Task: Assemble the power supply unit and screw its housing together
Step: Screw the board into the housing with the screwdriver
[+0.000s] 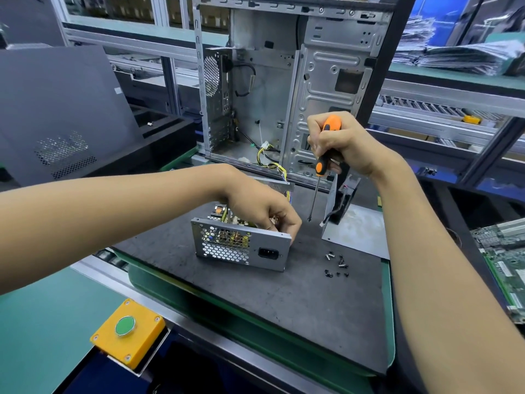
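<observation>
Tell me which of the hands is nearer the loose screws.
Left. The left hand grips the power supply just left of the screws; the right hand holds the screwdriver higher above them.

Power supply housing: open grey box (pixel 241 247) of dull sheet metal, perforated front.
Screwdriver: orange-and-black handle (pixel 326 143) of smooth plastic, thin bright metal shaft.
Mat under the housing: dark grey (pixel 255 302), matt, faintly rough.
Screws right of the housing: small, dark, shiny metal (pixel 336 264).
</observation>
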`<state>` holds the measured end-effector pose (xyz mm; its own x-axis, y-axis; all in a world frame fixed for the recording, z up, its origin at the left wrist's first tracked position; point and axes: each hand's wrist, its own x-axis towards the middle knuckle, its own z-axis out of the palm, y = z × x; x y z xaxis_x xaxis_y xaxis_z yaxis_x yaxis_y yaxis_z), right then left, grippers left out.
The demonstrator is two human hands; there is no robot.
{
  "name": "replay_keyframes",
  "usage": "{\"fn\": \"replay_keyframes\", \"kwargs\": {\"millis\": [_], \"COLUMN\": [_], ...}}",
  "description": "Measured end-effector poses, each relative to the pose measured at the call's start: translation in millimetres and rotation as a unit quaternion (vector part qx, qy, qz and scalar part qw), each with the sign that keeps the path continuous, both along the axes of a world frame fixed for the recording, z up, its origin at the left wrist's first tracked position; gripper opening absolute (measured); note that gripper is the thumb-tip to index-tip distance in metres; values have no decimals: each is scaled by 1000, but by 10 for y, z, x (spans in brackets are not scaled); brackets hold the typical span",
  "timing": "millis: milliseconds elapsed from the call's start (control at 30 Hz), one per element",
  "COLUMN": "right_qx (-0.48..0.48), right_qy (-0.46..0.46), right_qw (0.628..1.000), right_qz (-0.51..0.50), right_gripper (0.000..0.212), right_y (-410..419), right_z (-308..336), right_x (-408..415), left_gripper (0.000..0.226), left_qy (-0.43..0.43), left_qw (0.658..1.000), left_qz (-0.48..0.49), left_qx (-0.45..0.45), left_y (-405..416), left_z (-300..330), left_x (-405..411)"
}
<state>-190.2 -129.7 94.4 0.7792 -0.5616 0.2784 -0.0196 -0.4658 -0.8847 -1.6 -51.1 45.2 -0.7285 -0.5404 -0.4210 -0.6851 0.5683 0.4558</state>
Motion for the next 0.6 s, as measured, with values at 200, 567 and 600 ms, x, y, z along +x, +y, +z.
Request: {"fn": "replay_keyframes", "kwargs": {"millis": [200, 567, 600], "right_qx": [-5, -8, -7], "right_qy": [6, 13, 11], "right_qw": [1000, 1000, 1000], "right_qz": [-7, 2, 9], "right_gripper": [15, 13, 13], "right_y": [23, 34, 45], "right_z": [-10, -62, -79], "right_x": [8, 62, 74], "left_gripper": [6, 39, 36], "left_qy": [-34, -12, 5], "left_qw": [999, 970, 959], "left_qz": [-27, 65, 64], "left_qx": [-11, -233, -277], "left_y": [-46, 547, 603], "left_z": [12, -165, -221], "left_x": [22, 116, 123]}}
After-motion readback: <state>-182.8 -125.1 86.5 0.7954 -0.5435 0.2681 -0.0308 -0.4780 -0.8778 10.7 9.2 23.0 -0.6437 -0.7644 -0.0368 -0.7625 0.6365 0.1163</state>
